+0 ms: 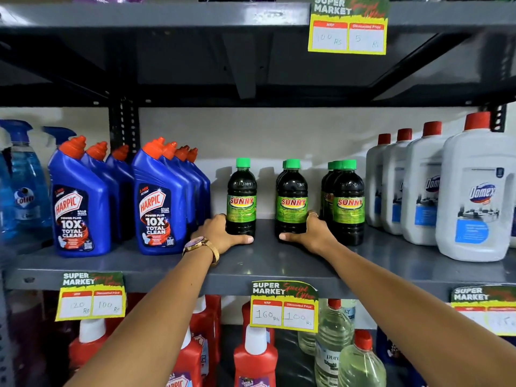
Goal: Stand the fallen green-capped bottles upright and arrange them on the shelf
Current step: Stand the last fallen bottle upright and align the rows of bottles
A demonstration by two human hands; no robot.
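Observation:
Several dark green-capped "Sunny" bottles stand upright on the grey shelf (265,261). The left bottle (241,191) stands alone, and my left hand (220,233), with a gold watch at the wrist, grips its base. The middle bottle (292,194) has another one behind it, and my right hand (310,233) wraps around its base. To the right stands a tight row of three bottles (349,199), untouched. No bottle lies on its side.
Blue Harpic bottles (156,202) stand close to the left of my left hand. White Domex bottles (474,199) fill the right end. Price tags (283,305) hang from the shelf's front edge, with red and clear bottles on the shelf below.

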